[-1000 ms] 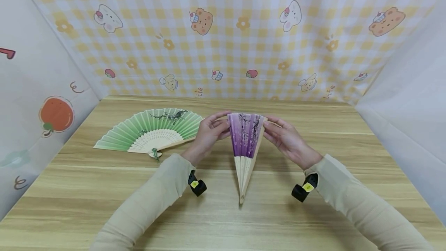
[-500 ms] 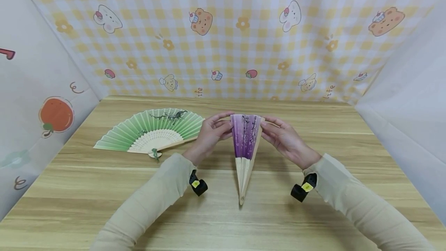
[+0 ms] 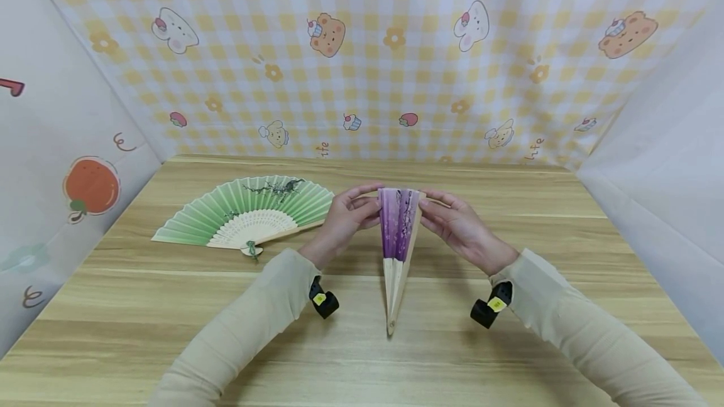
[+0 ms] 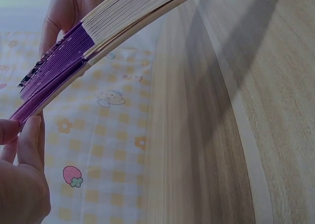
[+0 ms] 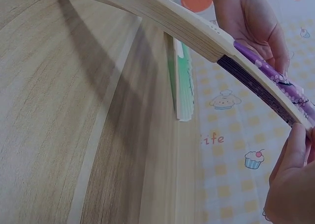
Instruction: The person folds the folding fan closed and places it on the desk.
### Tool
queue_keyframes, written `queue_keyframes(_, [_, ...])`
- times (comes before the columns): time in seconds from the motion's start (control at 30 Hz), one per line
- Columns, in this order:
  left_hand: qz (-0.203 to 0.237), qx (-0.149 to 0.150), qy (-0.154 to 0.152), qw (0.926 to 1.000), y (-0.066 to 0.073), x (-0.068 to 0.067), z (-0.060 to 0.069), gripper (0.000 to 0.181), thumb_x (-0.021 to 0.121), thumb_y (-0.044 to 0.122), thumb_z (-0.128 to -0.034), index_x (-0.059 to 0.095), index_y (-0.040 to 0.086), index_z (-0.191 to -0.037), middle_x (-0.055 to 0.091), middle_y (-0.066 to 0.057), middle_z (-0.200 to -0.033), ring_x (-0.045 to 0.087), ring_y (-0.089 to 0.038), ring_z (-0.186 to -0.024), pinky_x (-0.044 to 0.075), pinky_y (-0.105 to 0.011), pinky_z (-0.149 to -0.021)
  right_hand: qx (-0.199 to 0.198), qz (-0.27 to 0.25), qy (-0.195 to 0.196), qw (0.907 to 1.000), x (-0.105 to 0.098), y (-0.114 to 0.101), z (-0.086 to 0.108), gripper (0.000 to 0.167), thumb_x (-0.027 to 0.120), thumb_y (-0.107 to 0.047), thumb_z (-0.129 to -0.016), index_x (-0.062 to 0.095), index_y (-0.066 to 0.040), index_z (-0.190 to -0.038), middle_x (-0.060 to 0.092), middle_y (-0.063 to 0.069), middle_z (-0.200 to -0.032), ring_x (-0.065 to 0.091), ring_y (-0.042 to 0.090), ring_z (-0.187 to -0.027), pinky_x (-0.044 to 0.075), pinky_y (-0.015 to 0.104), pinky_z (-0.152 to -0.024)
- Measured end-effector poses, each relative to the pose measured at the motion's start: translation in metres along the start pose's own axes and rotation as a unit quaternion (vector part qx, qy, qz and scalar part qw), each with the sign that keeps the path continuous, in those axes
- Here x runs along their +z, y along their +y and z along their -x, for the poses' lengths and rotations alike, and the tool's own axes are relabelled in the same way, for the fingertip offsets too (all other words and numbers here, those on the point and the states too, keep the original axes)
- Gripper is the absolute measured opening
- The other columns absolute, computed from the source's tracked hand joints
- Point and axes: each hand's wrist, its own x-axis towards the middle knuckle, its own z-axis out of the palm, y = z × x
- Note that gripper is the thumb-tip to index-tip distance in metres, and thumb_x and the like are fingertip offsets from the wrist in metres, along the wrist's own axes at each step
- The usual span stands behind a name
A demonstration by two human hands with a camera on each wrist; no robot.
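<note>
A fan (image 3: 398, 225) is in front of me, narrow end toward me, with my left hand (image 3: 342, 218) at its left edge and my right hand (image 3: 459, 231) at its right. To the left, a second fan (image 3: 254, 209) lies on the table (image 3: 362, 369), its right end partly behind my left hand. A cloth (image 3: 362, 74) hangs behind the table (sheets (image 3: 664, 112) flank it, left and right).

In the head view, our left forearm (image 3: 240, 328) slants toward one-thirty, our right forearm (image 3: 588, 328) toward ten o'clock. Our left hand (image 3: 344, 222), at seven o'clock from centre, and our right hand (image 3: 462, 231), at four, pinch with thumb and fingers.
</note>
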Motion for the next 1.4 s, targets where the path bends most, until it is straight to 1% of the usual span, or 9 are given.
queue_keyframes(0.13, [-0.002,-0.002,-0.004,1.0,-0.0004,0.0002,0.0,0.036,0.052,-0.002,-0.0859,0.051,0.004,-0.121,0.06,-0.013,-0.098,0.061,-0.015,-0.081,0.051,-0.03,-0.078,0.008,-0.001,-0.001,1.0,0.0006,-0.0009,0.0014,0.018,0.052,-0.006,-0.089,0.048,-0.006,-0.106,0.058,0.003,-0.096,0.059,0.01,-0.085,0.046,0.02,-0.085])
queue_keyframes(0.37, [-0.009,-0.005,-0.007,0.9999,-0.001,0.0008,0.0004,0.035,0.052,-0.002,-0.0861,0.052,0.004,-0.121,0.059,-0.02,-0.105,0.062,-0.019,-0.083,0.051,-0.03,-0.077,0.015,-0.009,-0.017,0.9997,0.0015,-0.0006,0.0031,0.012,0.052,-0.006,-0.088,0.052,-0.007,-0.1,0.057,0.003,-0.095,0.058,0.01,-0.084,0.048,0.019,-0.081])
queue_keyframes(0.5, [-0.009,-0.005,-0.012,0.9999,-0.0013,0.0011,-0.0001,0.035,0.052,-0.002,-0.0868,0.052,0.003,-0.121,0.059,-0.019,-0.104,0.062,-0.018,-0.083,0.051,-0.031,-0.077,0.012,-0.013,-0.026,0.9995,0.0013,0.0003,0.0035,0.01,0.053,-0.007,-0.088,0.055,-0.008,-0.098,0.058,0.003,-0.095,0.058,0.011,-0.084,0.049,0.019,-0.079])
queue_keyframes(0.7, [-0.003,-0.003,-0.02,0.9998,-0.0012,0.002,0.0002,0.035,0.051,-0.003,-0.0866,0.051,0.002,-0.121,0.06,-0.019,-0.103,0.062,-0.019,-0.083,0.051,-0.031,-0.078,0.007,0.027,-0.04,0.9988,0.0001,0.0027,0.0028,0.01,0.052,-0.012,-0.09,0.056,-0.01,-0.099,0.061,0.002,-0.097,0.058,0.013,-0.089,0.048,0.026,-0.084])
queue_keyframes(0.87, [-0.01,0.004,-0.037,0.9992,-0.0013,0.0023,0.0009,0.035,0.051,-0.002,-0.0871,0.05,0.001,-0.122,0.059,-0.02,-0.105,0.061,-0.02,-0.085,0.051,-0.032,-0.079,0.006,0.04,-0.059,0.9974,-0.0009,0.0041,0.0028,0.011,0.049,-0.014,-0.092,0.057,-0.011,-0.098,0.061,0.001,-0.097,0.057,0.014,-0.091,0.046,0.028,-0.087])
queue_keyframes(1.07, [-0.02,0.011,-0.055,0.9982,-0.0013,0.0022,0.0011,0.035,0.051,0.0,-0.0876,0.049,0.002,-0.123,0.058,-0.02,-0.108,0.061,-0.021,-0.088,0.05,-0.033,-0.08,0.011,0.04,-0.097,0.9944,-0.0015,0.0043,0.0027,0.015,0.045,-0.016,-0.094,0.055,-0.01,-0.103,0.059,0.002,-0.101,0.056,0.015,-0.095,0.044,0.03,-0.09])
queue_keyframes(1.27, [-0.031,0.015,-0.066,0.9973,-0.001,0.0025,0.0018,0.034,0.05,0.002,-0.0889,0.048,0.003,-0.123,0.057,-0.02,-0.11,0.06,-0.02,-0.089,0.05,-0.033,-0.082,0.024,0.042,-0.108,0.993,-0.0013,0.0046,0.0027,0.019,0.044,-0.02,-0.094,0.05,-0.009,-0.108,0.057,0.004,-0.103,0.055,0.016,-0.095,0.045,0.03,-0.089])
queue_keyframes(1.4, [-0.032,0.015,-0.075,0.9966,-0.0003,0.0031,0.0025,0.034,0.049,0.004,-0.0898,0.047,0.003,-0.124,0.056,-0.019,-0.111,0.059,-0.019,-0.089,0.049,-0.033,-0.083,0.019,0.031,-0.114,0.9929,-0.0022,0.0054,0.0023,0.016,0.042,-0.018,-0.095,0.053,-0.01,-0.102,0.057,0.003,-0.1,0.054,0.016,-0.094,0.045,0.03,-0.088])
